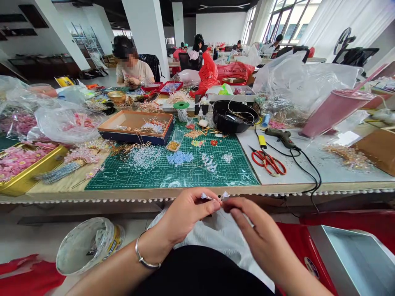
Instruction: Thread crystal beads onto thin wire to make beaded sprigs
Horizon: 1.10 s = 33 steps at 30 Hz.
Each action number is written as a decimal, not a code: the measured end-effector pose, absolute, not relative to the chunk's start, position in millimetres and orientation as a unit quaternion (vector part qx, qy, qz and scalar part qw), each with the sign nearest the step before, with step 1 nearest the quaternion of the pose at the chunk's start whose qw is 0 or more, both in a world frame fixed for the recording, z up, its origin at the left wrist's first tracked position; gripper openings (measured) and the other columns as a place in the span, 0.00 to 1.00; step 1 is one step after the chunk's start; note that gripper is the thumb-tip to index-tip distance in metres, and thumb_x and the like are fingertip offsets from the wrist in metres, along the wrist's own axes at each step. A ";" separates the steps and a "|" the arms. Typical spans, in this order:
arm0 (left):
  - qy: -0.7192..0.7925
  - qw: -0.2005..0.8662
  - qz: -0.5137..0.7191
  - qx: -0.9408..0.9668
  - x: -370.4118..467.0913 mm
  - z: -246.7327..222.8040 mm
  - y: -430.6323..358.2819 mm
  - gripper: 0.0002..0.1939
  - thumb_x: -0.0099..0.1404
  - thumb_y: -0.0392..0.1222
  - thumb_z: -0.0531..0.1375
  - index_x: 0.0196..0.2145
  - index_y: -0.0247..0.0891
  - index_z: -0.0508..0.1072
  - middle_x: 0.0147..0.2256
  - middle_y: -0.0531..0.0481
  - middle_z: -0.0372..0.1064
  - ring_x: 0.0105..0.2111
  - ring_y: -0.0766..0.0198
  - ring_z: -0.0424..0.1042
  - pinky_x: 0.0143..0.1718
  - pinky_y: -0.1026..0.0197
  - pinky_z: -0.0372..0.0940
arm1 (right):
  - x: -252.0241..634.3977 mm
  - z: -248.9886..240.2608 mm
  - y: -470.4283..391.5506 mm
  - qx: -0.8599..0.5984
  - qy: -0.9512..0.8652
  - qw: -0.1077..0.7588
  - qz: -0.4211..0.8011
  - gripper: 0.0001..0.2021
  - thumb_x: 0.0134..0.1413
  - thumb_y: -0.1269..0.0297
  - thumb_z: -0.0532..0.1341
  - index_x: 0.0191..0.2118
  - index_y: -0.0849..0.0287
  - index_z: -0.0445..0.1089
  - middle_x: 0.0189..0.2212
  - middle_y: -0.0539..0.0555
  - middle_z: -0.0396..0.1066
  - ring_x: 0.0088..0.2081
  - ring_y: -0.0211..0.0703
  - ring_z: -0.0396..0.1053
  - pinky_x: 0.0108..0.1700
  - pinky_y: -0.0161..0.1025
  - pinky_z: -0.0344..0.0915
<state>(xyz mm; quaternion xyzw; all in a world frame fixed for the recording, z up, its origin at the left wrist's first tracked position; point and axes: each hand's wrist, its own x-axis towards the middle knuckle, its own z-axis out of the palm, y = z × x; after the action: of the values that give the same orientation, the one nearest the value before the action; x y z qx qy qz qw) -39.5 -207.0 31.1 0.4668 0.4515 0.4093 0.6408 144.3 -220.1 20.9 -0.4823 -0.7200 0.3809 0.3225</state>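
Observation:
My left hand [187,213], with a silver bangle on the wrist, pinches a small beaded wire piece [210,198] between thumb and fingers, just in front of the table edge. Pale blue flowers show at both ends of the piece. My right hand [249,218] is at its right end, fingers curled, with the fingertips close to the other flower; whether they grip it is hidden. Beyond the hands lies a green cutting mat [148,174] bearing blue flower petals [180,158], clear beads [143,157] and white flower pieces [209,162].
Right of the mat are red-handled scissors [269,163], a glue gun [282,138] with cables and a pink cup [335,111]. A black bowl [235,119] and an open box [135,135] stand behind. A bucket [84,246] is at lower left. A person [135,68] sits across the table.

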 end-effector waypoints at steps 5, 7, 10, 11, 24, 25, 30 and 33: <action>0.443 0.637 0.359 0.519 -38.9 33.7 -209.2 0.07 0.59 0.43 0.63 0.30 0.35 0.74 0.29 0.53 0.68 0.30 0.70 0.62 0.32 0.67 0.57 | 156.5 29.0 -203.7 -0.491 -0.633 0.342 0.492 0.08 0.59 0.60 0.56 0.41 0.54 0.69 0.34 0.52 0.72 0.35 0.41 0.70 0.37 0.38 0.67; 0.446 0.640 0.340 0.525 -38.7 33.3 -209.5 0.08 0.59 0.44 0.63 0.30 0.35 0.74 0.30 0.52 0.69 0.31 0.69 0.64 0.34 0.67 0.57 | 157.1 32.4 -201.2 -0.482 -0.624 0.325 0.522 0.06 0.59 0.61 0.56 0.36 0.56 0.68 0.28 0.50 0.70 0.29 0.39 0.68 0.30 0.36 0.65; 0.464 0.631 0.297 0.546 -39.8 34.7 -210.0 0.08 0.59 0.44 0.62 0.31 0.35 0.75 0.29 0.53 0.69 0.29 0.70 0.63 0.32 0.67 0.57 | 158.9 41.1 -200.6 -0.486 -0.690 0.260 0.470 0.08 0.60 0.64 0.53 0.30 0.56 0.65 0.23 0.47 0.65 0.25 0.37 0.63 0.27 0.35 0.61; 0.469 0.629 0.278 0.553 -40.4 35.8 -210.2 0.08 0.59 0.44 0.62 0.31 0.36 0.75 0.28 0.53 0.69 0.28 0.70 0.62 0.31 0.67 0.56 | 160.4 44.9 -200.3 -0.485 -0.731 0.228 0.423 0.09 0.60 0.65 0.53 0.29 0.56 0.64 0.23 0.47 0.65 0.26 0.37 0.62 0.28 0.35 0.60; 0.464 0.651 0.150 0.582 -39.0 32.5 -212.2 0.14 0.57 0.50 0.60 0.31 0.35 0.75 0.24 0.52 0.67 0.21 0.70 0.59 0.19 0.68 0.51 | 171.0 67.3 -188.9 -0.271 -0.954 0.046 0.118 0.07 0.58 0.71 0.54 0.33 0.56 0.69 0.27 0.51 0.70 0.29 0.41 0.65 0.30 0.38 0.55; 0.457 0.657 0.150 0.580 -38.7 31.4 -212.1 0.13 0.57 0.50 0.61 0.30 0.35 0.75 0.24 0.52 0.67 0.21 0.70 0.60 0.19 0.68 0.50 | 170.5 67.9 -187.9 -0.268 -0.954 0.046 0.126 0.07 0.58 0.71 0.54 0.34 0.56 0.69 0.27 0.51 0.70 0.29 0.41 0.66 0.30 0.38 0.55; 0.435 0.695 0.196 0.538 -37.5 29.7 -210.4 0.12 0.55 0.48 0.63 0.29 0.35 0.74 0.25 0.51 0.68 0.24 0.69 0.62 0.20 0.68 0.51 | 169.7 67.6 -184.6 -0.291 -0.930 0.116 0.190 0.08 0.61 0.68 0.52 0.34 0.57 0.68 0.28 0.51 0.70 0.30 0.40 0.66 0.32 0.37 0.58; 0.423 0.712 0.268 0.493 -36.9 29.5 -207.1 0.11 0.55 0.46 0.64 0.26 0.34 0.72 0.23 0.51 0.66 0.23 0.71 0.60 0.19 0.68 0.49 | 166.4 60.9 -189.3 -0.379 -0.867 0.195 0.256 0.07 0.62 0.65 0.53 0.38 0.57 0.67 0.32 0.52 0.72 0.34 0.40 0.68 0.36 0.38 0.62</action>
<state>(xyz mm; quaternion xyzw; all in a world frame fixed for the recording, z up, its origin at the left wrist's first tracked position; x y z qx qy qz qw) -36.9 -207.1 29.5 0.4928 0.4229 0.2675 0.7118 166.4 -189.3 60.9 -0.3790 -0.8674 0.2565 0.1954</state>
